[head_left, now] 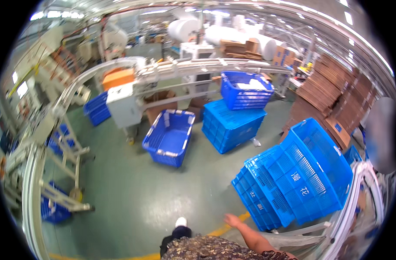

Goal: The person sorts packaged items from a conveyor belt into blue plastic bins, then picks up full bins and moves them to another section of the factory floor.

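My right hand (232,220) hangs low at my right side, its arm reaching in from the lower edge. Its fingers look loosely apart, a little blurred, with no object seen in them. Nearest to it is a tall stack of blue plastic crates (267,186) on the right, and the hand is apart from these. My left hand is out of view. Ahead, an empty blue basket (174,138) with white patches on its rim sits on the floor.
A closed light-blue crate (232,123) carries a smaller blue basket (246,92) with white material inside. Flattened cardboard (321,89) is piled at the right. A conveyor frame (31,186) curves along the left; a grey cabinet (124,105) stands near its far stretch.
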A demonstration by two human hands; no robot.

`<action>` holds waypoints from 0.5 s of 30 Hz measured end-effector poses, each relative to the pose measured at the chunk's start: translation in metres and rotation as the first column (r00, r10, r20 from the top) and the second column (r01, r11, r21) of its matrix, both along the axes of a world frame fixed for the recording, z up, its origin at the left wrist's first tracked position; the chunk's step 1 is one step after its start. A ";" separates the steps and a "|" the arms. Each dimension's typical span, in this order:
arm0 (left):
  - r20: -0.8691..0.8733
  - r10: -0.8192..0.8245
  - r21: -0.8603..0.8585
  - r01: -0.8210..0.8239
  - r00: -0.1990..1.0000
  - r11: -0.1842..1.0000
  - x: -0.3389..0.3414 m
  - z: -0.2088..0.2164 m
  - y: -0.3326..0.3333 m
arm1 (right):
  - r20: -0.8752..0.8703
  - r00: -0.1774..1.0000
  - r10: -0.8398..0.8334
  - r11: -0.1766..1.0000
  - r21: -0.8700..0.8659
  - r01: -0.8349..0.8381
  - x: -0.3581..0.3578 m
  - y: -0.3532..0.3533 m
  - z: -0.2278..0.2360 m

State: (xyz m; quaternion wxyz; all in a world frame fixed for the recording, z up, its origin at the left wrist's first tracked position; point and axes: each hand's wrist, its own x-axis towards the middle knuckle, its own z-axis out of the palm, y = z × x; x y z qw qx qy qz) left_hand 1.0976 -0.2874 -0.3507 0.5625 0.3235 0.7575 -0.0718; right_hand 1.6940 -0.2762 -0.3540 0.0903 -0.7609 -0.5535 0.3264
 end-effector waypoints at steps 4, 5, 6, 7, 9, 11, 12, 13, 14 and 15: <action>-0.083 -0.474 0.074 0.479 0.877 0.874 0.037 -0.014 0.127 | 0.020 0.897 -0.441 0.802 -0.439 0.404 -0.001 -0.060 -0.013; -0.115 -0.610 0.076 0.619 0.784 0.782 0.050 -0.017 0.168 | 0.004 0.864 -0.504 0.741 -0.513 0.434 -0.003 -0.073 -0.008; -0.152 -0.744 0.064 0.758 0.650 0.649 0.064 -0.020 0.212 | -0.010 0.822 -0.569 0.687 -0.554 0.469 -0.007 -0.081 -0.004; -0.190 -0.867 0.033 0.886 0.460 0.462 0.079 -0.024 0.265 | -0.025 0.778 -0.628 0.644 -0.577 0.501 -0.011 -0.083 -0.002; -0.208 -0.947 -0.043 0.965 0.245 0.259 0.116 -0.031 0.369 | -0.053 0.692 -0.720 0.577 -0.599 0.555 -0.015 -0.072 0.007; -0.267 -0.658 0.218 0.709 0.704 0.671 0.172 -0.030 0.464 | -0.071 0.603 -0.795 0.516 -0.602 0.609 -0.010 -0.058 0.010; -0.156 -0.543 0.321 0.562 0.825 0.762 0.202 -0.026 0.513 | -0.095 0.555 -0.826 0.495 -0.593 0.635 -0.007 -0.049 0.002; -0.091 -0.484 0.390 0.478 0.870 0.787 0.234 -0.018 0.550 | -0.107 0.514 -0.851 0.469 -0.596 0.652 -0.001 -0.040 -0.005; -0.015 -0.412 0.447 0.374 0.911 0.813 0.262 -0.009 0.582 | -0.109 0.493 -0.863 0.453 -0.599 0.660 0.010 -0.026 -0.011; 0.020 -0.402 0.446 0.352 0.915 0.823 0.301 -0.001 0.609 | -0.119 0.445 -0.888 0.421 -0.602 0.679 0.018 -0.021 -0.021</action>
